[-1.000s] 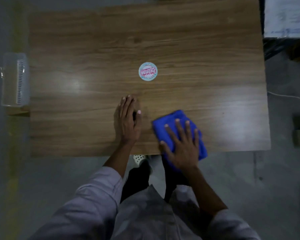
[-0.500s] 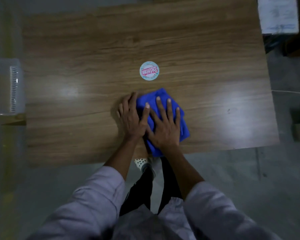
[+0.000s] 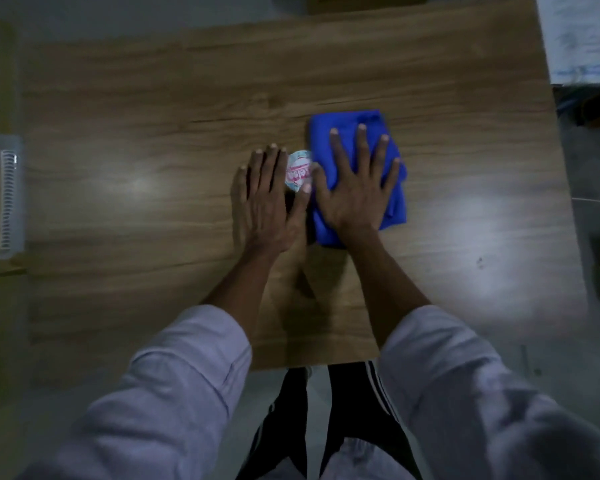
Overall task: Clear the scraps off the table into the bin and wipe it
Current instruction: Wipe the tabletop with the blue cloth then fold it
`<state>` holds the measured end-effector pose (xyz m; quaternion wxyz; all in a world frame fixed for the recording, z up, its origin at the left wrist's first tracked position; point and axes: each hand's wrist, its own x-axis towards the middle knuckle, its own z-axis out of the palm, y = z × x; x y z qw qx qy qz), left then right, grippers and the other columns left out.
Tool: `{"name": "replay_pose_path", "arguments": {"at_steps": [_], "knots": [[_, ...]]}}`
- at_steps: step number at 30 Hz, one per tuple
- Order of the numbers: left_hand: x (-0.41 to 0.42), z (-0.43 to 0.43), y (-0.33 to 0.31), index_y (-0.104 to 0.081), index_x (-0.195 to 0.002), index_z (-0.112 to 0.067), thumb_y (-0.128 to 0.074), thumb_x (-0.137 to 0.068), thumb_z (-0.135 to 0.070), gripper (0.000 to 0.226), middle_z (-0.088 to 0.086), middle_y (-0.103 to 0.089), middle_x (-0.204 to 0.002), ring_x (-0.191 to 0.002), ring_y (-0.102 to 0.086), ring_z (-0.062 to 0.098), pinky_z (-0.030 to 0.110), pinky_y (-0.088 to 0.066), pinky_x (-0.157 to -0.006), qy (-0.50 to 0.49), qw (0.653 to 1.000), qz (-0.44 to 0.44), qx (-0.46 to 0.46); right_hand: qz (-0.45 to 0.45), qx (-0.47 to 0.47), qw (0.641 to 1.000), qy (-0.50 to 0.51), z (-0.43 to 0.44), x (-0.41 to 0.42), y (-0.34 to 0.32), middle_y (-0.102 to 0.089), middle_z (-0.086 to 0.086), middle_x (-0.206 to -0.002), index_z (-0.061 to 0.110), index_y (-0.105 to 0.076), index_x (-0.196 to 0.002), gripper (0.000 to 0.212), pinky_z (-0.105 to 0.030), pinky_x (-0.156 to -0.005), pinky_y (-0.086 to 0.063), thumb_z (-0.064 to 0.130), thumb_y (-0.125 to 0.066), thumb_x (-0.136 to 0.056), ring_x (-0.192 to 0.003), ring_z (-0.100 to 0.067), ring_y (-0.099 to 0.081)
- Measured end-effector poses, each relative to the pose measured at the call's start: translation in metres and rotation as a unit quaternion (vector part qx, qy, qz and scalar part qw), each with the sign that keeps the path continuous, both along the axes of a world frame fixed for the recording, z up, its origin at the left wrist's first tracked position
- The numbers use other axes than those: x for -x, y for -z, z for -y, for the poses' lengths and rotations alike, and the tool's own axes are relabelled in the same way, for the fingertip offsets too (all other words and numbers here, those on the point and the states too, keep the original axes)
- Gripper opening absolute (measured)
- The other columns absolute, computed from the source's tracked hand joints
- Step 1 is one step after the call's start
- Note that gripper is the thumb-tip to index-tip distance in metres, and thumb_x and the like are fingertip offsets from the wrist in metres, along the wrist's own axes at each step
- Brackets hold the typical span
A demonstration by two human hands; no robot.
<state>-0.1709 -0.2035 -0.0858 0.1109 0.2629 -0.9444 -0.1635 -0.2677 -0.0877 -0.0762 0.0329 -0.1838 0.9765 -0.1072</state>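
Pressing a folded, soft blue cloth [image 3: 345,122] onto the wood-grain tabletop [image 3: 153,133] with the right hand [image 3: 355,194], grip apart, fingers spread. Laying the left hand [image 3: 267,202] flat beside it, grip apart, against a round pink-and-white label [image 3: 297,168]. Off the left edge, a ribbed translucent plastic bin [image 3: 0,195].

We have a single view, from a wide-angle camera worn on the person's head. It looks forward and steeply down on the table [image 3: 153,98], whose wooden top fills most of the frame. The left hand [image 3: 267,202] and the right hand [image 3: 355,188] lie near the centre. The sleeves [image 3: 174,375] loom large and close along the bottom edge. Strips of floor [image 3: 596,341] run down both sides, with a clear bin [image 3: 0,195] at the left edge and a white box [image 3: 579,39] at the upper right.
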Motion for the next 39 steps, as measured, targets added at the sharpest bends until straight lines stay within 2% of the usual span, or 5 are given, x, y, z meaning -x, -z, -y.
{"name": "replay_pose_path", "arguments": {"at_steps": [7,15,23,32,39], "knots": [[-0.001,0.001,-0.005,-0.042,-0.153,-0.013,-0.035,-0.102,-0.053,0.066,0.005,-0.036,-0.162,-0.153,-0.026,0.021,0.047,-0.018,-0.124,0.0,1.0,-0.006,-0.016,-0.001,0.006,0.984,-0.177,-0.046,-0.036,-0.009,-0.014,0.006,-0.17,0.042,-0.025,-0.159,0.064,-0.057,-0.123,-0.01,0.065,-0.036,-0.1,-0.158,-0.026,-0.003],[0.002,0.002,-0.006,-0.037,-0.156,-0.016,-0.036,-0.102,-0.045,0.061,0.004,-0.03,-0.165,-0.155,-0.02,0.022,0.05,-0.02,-0.122,0.01,0.999,0.038,0.021,0.013,-0.006,1.0,0.009,-0.029,0.048,-0.009,-0.01,0.007,-0.17,0.047,-0.019,-0.158,0.066,-0.058,-0.123,-0.007,0.072,-0.03,-0.098,-0.157,-0.029,-0.002],[0.006,-0.002,-0.018,-0.015,-0.161,-0.01,-0.023,-0.102,-0.036,0.065,0.004,-0.007,-0.17,-0.157,-0.002,0.021,0.052,-0.01,-0.125,-0.003,0.984,0.167,0.058,0.007,0.015,0.987,-0.158,-0.022,-0.01,-0.01,-0.016,0.006,-0.169,0.041,-0.027,-0.158,0.063,-0.058,-0.122,-0.011,0.065,-0.037,-0.101,-0.158,-0.027,-0.004],[0.007,-0.001,-0.023,-0.017,-0.161,-0.014,-0.032,-0.098,-0.035,0.069,0.002,-0.009,-0.17,-0.157,-0.003,0.02,0.054,-0.012,-0.124,-0.006,0.99,0.136,0.017,0.019,-0.01,1.0,0.012,0.01,0.109,-0.009,-0.01,0.007,-0.17,0.047,-0.02,-0.158,0.066,-0.061,-0.122,-0.006,0.072,-0.03,-0.097,-0.157,-0.03,-0.002],[0.006,0.0,-0.024,-0.022,-0.16,-0.009,-0.029,-0.101,-0.032,0.063,0.004,-0.013,-0.169,-0.157,-0.003,0.02,0.054,-0.015,-0.123,0.0,0.987,0.157,0.032,0.006,0.012,0.979,-0.201,0.073,0.06,-0.003,-0.018,0.003,-0.169,0.04,-0.028,-0.158,0.065,-0.059,-0.123,-0.009,0.065,-0.036,-0.098,-0.157,-0.031,-0.007]]}}
